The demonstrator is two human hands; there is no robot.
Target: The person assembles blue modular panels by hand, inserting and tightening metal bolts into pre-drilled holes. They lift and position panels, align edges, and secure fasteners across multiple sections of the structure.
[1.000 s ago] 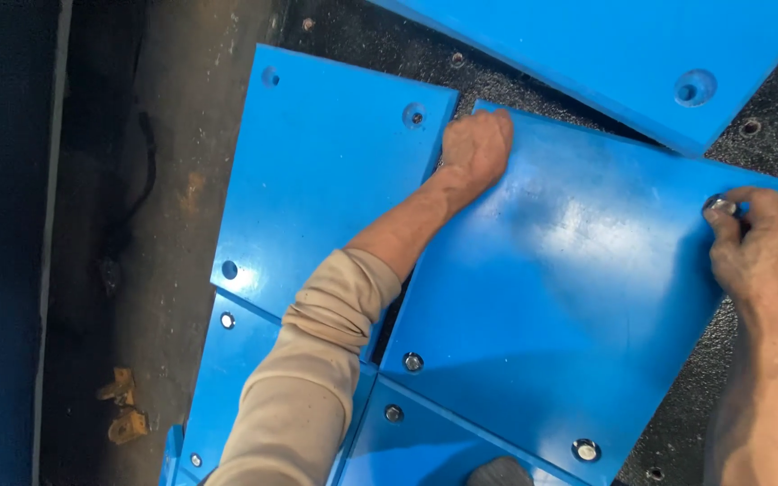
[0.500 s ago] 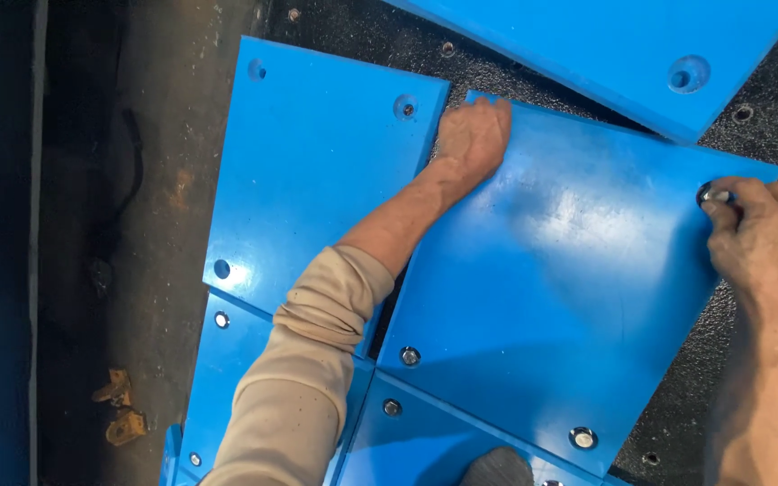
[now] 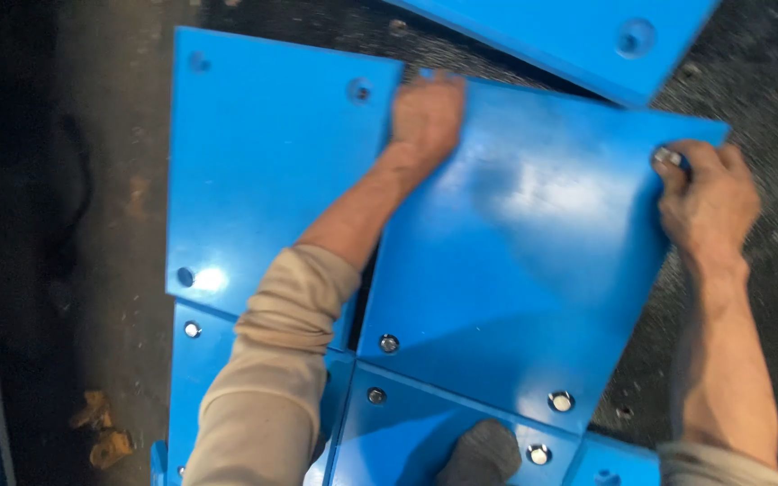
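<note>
Large glossy blue square plastic panel (image 3: 515, 288) lies tilted atop other blue panels on dark gritty floor (image 3: 749, 81). Left hand (image 3: 427, 112) grips panel's far left corner, fingers curled over the edge. Right hand (image 3: 709, 198) at far right corner, grip pinching a small silver bolt (image 3: 666, 157) there. 2 bolts show along panel's near edge. Second flat blue panel (image 3: 272, 171) just left, touching.
</note>
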